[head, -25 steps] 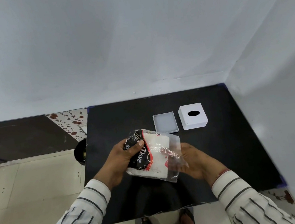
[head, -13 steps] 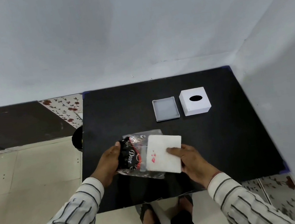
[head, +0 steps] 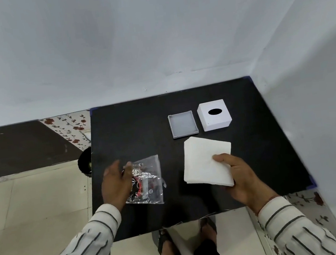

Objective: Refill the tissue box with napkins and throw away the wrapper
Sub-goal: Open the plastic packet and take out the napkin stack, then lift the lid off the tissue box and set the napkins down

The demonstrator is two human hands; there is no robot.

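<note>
A stack of white napkins point(head: 204, 161) is out of its wrapper, and my right hand point(head: 241, 178) grips its near right corner, thumb on top. The clear plastic wrapper point(head: 149, 177), with black and red print, lies crumpled on the black table point(head: 133, 131) at the left. My left hand point(head: 116, 184) rests over the wrapper's left side, fingers spread. At the back stand the white tissue box cover point(head: 214, 115) with a dark oval slot and, just left of it, the shallow grey box base point(head: 183, 124), which holds nothing.
A dark round bin point(head: 85, 162) sits on the tiled floor by the table's left edge. Walls close off the back and the right. My feet in sandals point(head: 166, 242) show under the near edge.
My right hand has pulled the napkin stack fully out of the wrapper and carried it right, toward the box parts. The left hand has lowered the flattened wrapper onto the table and loosened its grip.
</note>
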